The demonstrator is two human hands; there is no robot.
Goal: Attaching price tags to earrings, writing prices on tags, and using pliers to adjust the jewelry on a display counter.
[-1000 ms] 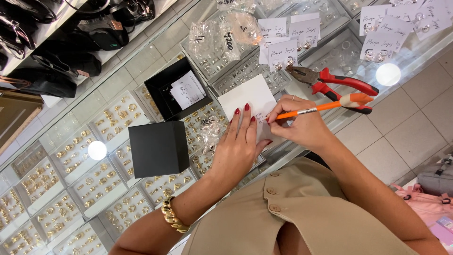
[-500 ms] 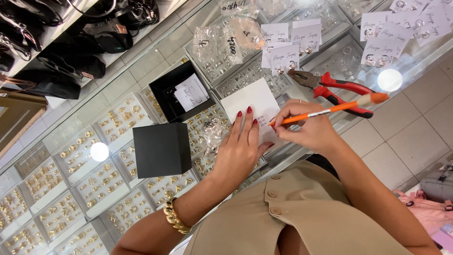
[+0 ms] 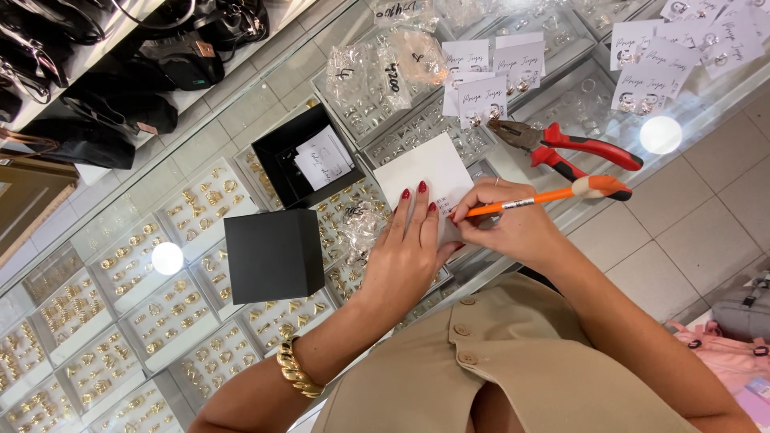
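Hands at work on a white square card on the glass surface

Compared with a second ago, the left hand (image 3: 405,256) lies flat with fingers spread on the white square card (image 3: 429,180) as before, and the right hand (image 3: 513,224), closed around the orange pen with a pale cap (image 3: 545,196), has hardly moved; the pen tip stays at the card's near edge, so the writing looks to be mid-stroke. One card lies under the hands near the middle of the surface (image 3: 241,104), above the trays of gold jewellery. One pair of red-handled pliers (image 3: 569,148) lies just beyond the pen. Two black boxes stand apart: a closed cube (image 3: 273,256) left of the left hand, and an open one holding a paper slip (image 3: 301,152) beyond it. One gold chain bracelet (image 3: 297,373) circles the left wrist.
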